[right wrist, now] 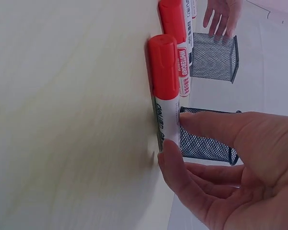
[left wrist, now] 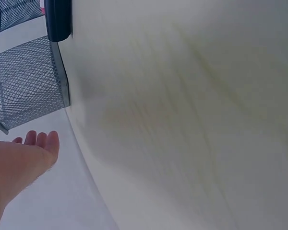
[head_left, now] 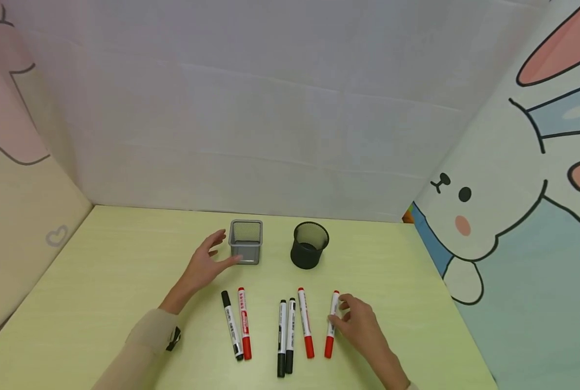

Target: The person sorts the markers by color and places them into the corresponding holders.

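Observation:
My left hand (head_left: 204,266) reaches beside the square grey mesh pen holder (head_left: 246,260), fingers spread at its left side and thumb at its lower front. In the left wrist view, that hand (left wrist: 26,158) shows straight fingers near the holder's mesh wall (left wrist: 29,79). At the right end of the row, my right hand (head_left: 363,325) pinches a white marker with a red cap (head_left: 330,345) between thumb and fingertips. The right wrist view has the thumb (right wrist: 197,124) against the barrel of this marker (right wrist: 164,72), which lies along the table.
A round black mesh pen holder (head_left: 305,259) stands right of the grey one. Several whiteboard markers lie nearer: a black one (head_left: 232,325) beside a red one (head_left: 244,325), two black ones (head_left: 282,336) side by side, and another red-capped one (head_left: 305,319). A white cloth wall (head_left: 270,135) rises behind.

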`<state>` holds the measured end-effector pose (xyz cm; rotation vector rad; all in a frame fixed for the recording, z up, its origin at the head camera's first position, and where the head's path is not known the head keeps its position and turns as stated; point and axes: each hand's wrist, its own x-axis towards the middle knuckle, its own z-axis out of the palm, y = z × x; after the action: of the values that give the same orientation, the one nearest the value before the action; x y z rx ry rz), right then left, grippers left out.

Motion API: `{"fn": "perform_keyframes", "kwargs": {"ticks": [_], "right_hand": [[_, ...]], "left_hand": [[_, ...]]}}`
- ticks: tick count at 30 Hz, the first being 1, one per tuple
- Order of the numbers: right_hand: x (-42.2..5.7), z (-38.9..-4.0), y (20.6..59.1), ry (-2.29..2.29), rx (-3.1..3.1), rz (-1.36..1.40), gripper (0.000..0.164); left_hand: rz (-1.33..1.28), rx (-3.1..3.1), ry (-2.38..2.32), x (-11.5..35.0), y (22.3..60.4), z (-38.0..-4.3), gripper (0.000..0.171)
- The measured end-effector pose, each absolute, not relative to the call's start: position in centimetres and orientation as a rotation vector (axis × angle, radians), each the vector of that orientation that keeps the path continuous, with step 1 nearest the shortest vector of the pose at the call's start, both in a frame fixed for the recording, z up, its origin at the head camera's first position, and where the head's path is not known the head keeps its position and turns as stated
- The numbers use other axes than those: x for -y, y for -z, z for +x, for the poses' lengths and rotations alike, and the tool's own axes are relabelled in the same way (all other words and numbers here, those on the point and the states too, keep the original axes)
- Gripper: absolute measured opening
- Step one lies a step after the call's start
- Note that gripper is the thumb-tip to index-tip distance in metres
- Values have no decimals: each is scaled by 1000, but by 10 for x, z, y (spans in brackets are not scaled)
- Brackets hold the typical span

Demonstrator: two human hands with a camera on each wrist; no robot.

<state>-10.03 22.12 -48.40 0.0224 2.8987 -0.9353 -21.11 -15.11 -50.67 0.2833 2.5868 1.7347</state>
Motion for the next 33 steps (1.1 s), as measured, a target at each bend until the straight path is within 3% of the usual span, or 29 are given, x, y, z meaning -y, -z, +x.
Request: {"fn": "perform_keyframes", "kwargs": {"ticks": [33], "right_hand": [[-214,-105,485,922,-2811,39,28]], "left_hand": [[357,-2399,-1853,146,511,-232,93]]}}
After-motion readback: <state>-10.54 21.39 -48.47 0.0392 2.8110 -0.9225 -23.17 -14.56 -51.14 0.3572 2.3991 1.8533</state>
